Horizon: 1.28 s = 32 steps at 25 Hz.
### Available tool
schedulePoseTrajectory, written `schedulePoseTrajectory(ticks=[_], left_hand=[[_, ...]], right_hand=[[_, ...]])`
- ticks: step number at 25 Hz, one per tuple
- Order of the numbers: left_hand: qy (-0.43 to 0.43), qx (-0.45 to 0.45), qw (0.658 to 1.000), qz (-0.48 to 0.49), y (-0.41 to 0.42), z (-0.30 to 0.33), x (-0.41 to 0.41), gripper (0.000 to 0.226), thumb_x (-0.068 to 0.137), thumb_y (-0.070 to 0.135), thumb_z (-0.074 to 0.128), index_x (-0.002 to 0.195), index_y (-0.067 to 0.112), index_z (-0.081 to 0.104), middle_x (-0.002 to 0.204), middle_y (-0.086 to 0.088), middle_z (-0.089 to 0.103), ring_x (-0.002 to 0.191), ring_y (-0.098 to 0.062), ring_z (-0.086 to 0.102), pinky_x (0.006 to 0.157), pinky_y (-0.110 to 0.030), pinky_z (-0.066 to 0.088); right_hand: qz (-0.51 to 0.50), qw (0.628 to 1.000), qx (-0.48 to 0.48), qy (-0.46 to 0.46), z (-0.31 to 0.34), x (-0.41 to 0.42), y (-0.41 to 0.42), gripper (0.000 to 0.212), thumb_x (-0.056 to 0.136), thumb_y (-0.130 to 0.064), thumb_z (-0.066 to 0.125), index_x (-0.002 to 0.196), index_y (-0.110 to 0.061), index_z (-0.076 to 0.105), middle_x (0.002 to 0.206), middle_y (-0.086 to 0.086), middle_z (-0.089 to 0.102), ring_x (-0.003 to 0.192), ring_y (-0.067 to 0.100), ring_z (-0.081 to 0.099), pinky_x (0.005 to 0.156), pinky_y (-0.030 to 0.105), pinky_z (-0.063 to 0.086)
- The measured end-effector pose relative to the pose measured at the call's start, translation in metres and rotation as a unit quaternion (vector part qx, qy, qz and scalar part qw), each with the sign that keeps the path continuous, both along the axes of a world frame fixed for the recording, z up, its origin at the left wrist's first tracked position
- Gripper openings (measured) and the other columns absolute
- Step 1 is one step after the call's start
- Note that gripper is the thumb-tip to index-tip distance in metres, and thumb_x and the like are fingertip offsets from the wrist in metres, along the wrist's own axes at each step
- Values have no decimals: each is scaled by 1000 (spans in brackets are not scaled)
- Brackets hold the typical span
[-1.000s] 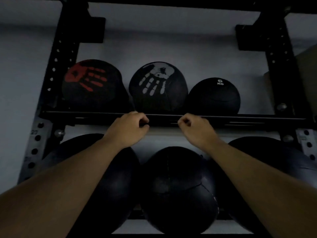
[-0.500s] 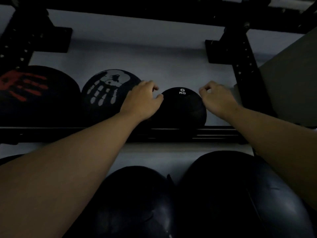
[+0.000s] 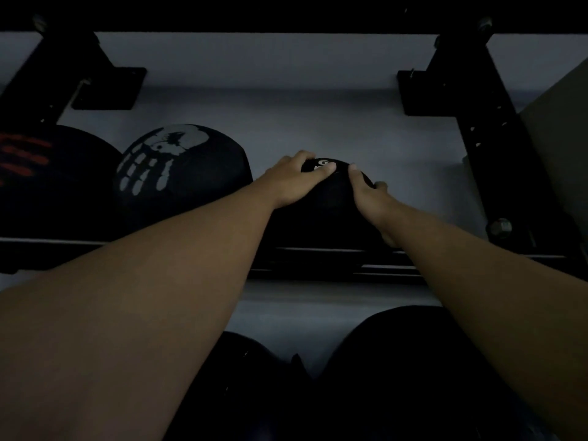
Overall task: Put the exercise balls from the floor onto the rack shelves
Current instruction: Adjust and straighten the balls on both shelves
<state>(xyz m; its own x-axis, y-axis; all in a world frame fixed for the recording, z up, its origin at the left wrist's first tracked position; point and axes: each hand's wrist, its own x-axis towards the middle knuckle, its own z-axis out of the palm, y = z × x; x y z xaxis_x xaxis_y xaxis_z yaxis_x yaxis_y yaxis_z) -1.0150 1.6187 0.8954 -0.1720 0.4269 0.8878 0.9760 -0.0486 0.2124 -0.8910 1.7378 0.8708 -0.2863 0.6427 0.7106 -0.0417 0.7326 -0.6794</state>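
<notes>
Gripping the small black ball [image 3: 331,211] from both sides, left hand [image 3: 294,179] and right hand [image 3: 370,195] should be kept level so it is seated behind the shelf's front rail [image 3: 334,268].

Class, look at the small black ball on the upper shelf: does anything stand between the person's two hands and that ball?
Nothing visible does. The left hand lies on top of the small black ball and the right hand on its right side, both touching it. The white-handprint ball sits clear to the left.
</notes>
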Motion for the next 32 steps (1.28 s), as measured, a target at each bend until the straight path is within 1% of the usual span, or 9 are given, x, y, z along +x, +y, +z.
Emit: schedulePoseTrajectory(ticks=[5,9,11,14,20,24,27,29,32], left_hand=[[-28,50,998,41,15,-1,-7,76,98,79,32,157,31,39,163,-10,40,147,-37,43,119,-52,39],[-46,78,984,152,31,-7,16,78,103,70,21,164,21,28,166,-17,36,145,-44,43,120,-53,35],[-38,125,976,175,38,-15,21,75,107,63,23,163,14,29,163,-20,39,145,-42,42,121,-52,32],[0,165,980,113,39,-19,11,68,107,58,31,155,12,41,154,-16,49,139,-34,48,117,-50,40],[58,195,978,39,38,-27,-3,53,108,57,37,149,28,55,153,-5,56,140,-29,49,116,-50,42],[60,184,980,36,37,-24,-5,54,107,57,38,150,29,54,153,-4,54,141,-29,47,116,-50,40],[67,157,985,26,32,-24,-7,55,108,57,37,154,30,50,158,-3,50,146,-29,43,121,-48,36],[69,137,988,19,26,-24,-9,57,109,57,36,158,30,45,164,-3,44,152,-29,37,124,-47,31],[83,90,992,27,13,-27,-12,61,110,57,33,164,29,36,172,-2,35,158,-29,29,128,-48,25]], right_hand=[[3,999,43,8,18,-16,14,108,92,-85,26,170,-14,8,174,17,26,156,39,33,129,50,28],[58,997,48,-13,41,-13,25,86,105,-67,28,164,-5,35,166,19,42,147,35,48,126,40,34],[79,996,50,9,41,-15,32,79,107,-62,31,163,-6,37,165,18,45,144,34,51,124,38,37],[77,993,71,52,38,-21,37,80,106,-63,30,166,-10,32,170,14,39,151,31,44,128,42,32],[81,988,126,41,30,-14,39,78,104,-66,33,164,-16,35,167,6,43,148,25,46,125,39,34],[41,981,170,83,20,-12,38,60,107,-61,31,149,-21,49,144,4,54,128,20,52,102,30,37],[29,977,189,94,18,-14,36,57,109,-57,29,146,-19,52,130,1,54,119,17,51,99,28,34],[11,979,191,70,18,-13,34,59,110,-56,25,150,-19,48,134,3,54,121,19,50,101,28,33],[-27,979,199,27,19,-10,25,63,111,-52,22,160,-16,39,163,13,45,147,28,44,115,32,29]])
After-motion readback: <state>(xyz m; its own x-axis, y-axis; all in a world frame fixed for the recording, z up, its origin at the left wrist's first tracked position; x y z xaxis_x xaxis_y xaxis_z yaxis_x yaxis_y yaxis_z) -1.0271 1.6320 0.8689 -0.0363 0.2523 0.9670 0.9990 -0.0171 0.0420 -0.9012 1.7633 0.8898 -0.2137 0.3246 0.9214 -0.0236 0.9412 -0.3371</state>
